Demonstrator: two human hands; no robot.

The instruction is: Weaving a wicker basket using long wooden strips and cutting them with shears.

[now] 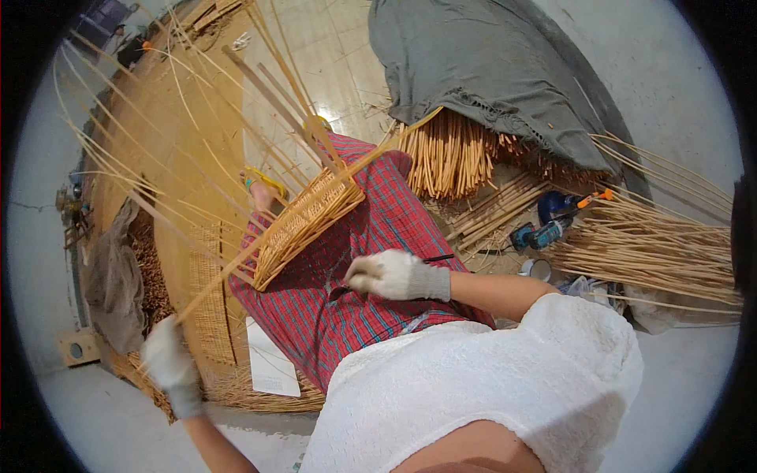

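Observation:
A woven cane basket piece (307, 225) with long upright stakes lies tilted across my red plaid-covered legs (386, 213). My left hand (169, 359), in a white glove blurred by motion, is at the lower left, closed on the end of a long flat cane strip (213, 285) that crosses the weaving. My right hand (386, 276), also gloved, is curled just below the piece's right part, around a thin dark tool whose shape is largely hidden. My bare foot (260, 193) in a yellow sandal shows behind the stakes.
A grey cloth (481, 55) drapes over bundled canes (441, 158). A cordless drill (544, 232), a blue bottle and loose canes (646, 260) lie at right. A woven mat (209, 299), a white sheet (272, 366) and sacking (114, 292) are at left.

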